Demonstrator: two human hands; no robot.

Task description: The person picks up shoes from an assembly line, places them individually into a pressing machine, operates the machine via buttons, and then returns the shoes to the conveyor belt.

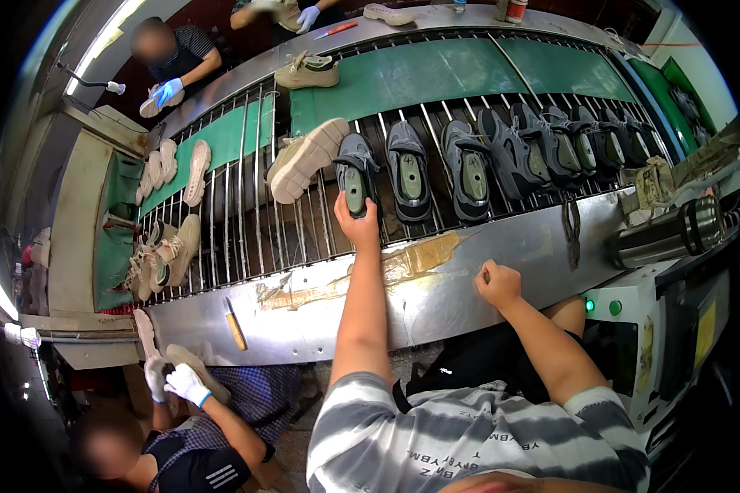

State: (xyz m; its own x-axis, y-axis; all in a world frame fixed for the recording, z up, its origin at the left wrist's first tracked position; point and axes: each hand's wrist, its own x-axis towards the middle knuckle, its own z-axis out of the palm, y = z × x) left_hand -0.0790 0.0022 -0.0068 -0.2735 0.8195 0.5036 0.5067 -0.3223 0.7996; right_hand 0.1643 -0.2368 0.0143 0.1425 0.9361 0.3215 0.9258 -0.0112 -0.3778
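Observation:
My left hand (357, 220) reaches over the metal ledge and grips the heel of a dark grey shoe (356, 156) with a green insole, standing on the rods of the conveyor. Just left of that shoe lies a beige shoe (308, 160), tipped with its sole showing. To its right stands another dark grey shoe (408, 172), then a similar grey shoe (467, 172), with several more beyond. My right hand (499, 284) is curled into a fist above the metal ledge (543, 246), away from the shoes. Whether anything small is inside it is hidden.
A wooden-handled tool (236, 324) lies on the near ledge. A steel flask (666, 234) rests at the right, above a machine (617, 308) with green buttons. Beige shoes (168, 255) and loose soles (197, 172) sit at the left. Gloved co-workers (191, 384) handle footwear nearby.

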